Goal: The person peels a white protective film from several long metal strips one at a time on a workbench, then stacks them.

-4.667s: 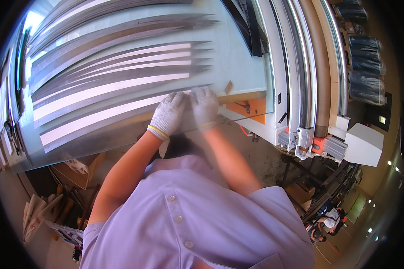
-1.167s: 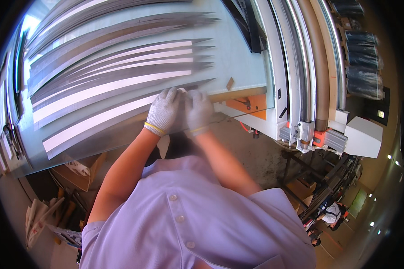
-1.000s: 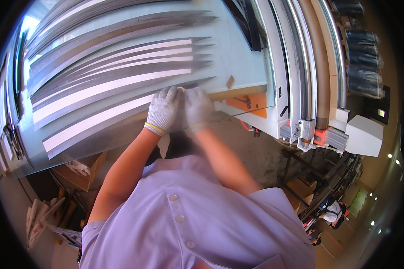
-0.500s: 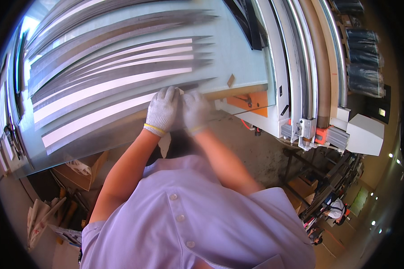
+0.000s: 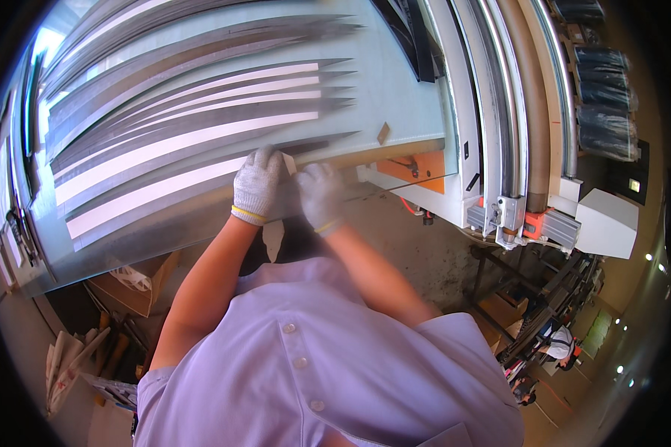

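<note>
Near the front edge of a glass-topped table (image 5: 119, 257) lies a long dark grey strip with a pale band (image 5: 156, 195) along it. My left hand (image 5: 259, 179), in a white knitted glove with a yellow cuff line, is closed over the right part of this band, its fingertips hidden from view. A short end of the band shows just right of those fingers. Beside that end is my right hand (image 5: 320, 197), gloved alike and curled, smeared by motion. Whether it grips anything cannot be made out.
Several more grey strips (image 5: 201, 54), some with pale bands, lie farther back on the table. Black bars (image 5: 411, 41) and a small brown piece (image 5: 383, 133) rest to the right. A white machine with long rollers (image 5: 525, 97) stands along the right side. Below left is a cardboard box (image 5: 138, 287).
My left hand has slid slightly left along the pale band, uncovering its right end. My right hand has shifted a little left and down, and the band's left end moved slightly left.
</note>
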A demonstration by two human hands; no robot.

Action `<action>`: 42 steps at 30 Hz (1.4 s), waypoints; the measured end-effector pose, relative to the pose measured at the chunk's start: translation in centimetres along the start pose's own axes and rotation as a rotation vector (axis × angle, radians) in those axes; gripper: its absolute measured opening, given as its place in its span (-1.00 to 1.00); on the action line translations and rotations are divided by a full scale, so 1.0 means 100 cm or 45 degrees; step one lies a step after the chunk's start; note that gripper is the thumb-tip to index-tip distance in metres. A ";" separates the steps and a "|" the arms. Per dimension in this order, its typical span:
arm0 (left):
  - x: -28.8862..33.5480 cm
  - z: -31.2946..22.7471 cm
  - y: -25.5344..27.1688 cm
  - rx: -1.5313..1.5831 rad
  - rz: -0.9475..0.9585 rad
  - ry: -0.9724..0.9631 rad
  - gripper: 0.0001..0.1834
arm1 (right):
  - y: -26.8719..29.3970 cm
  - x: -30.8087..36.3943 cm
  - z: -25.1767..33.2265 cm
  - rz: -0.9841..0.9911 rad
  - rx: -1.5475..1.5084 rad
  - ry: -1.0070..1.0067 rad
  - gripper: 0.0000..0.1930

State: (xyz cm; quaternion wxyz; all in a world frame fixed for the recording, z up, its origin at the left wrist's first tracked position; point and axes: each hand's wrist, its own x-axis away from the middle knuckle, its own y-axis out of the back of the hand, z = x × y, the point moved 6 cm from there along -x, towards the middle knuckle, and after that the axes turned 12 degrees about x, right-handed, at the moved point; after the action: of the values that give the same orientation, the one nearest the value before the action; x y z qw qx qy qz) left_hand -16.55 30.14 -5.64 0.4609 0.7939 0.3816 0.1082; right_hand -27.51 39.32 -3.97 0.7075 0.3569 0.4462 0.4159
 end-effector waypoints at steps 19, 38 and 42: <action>-0.001 -0.009 0.007 0.028 0.043 -0.159 -0.64 | -0.012 -0.076 -0.073 0.644 0.252 -0.625 -0.45; 0.009 0.003 0.019 0.072 -0.016 -0.118 -0.65 | -0.061 -0.107 -0.035 0.015 0.061 -0.171 -0.24; 0.011 0.006 0.018 0.077 0.000 -0.103 -0.64 | -0.024 -0.120 -0.077 -0.169 -0.600 -0.484 -0.34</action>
State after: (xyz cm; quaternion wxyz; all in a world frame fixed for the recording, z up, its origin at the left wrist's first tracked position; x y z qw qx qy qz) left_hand -14.62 30.00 -4.70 0.4520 0.8110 0.3658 0.0643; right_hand -37.09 28.51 -4.71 0.8672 0.2244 0.2196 0.3866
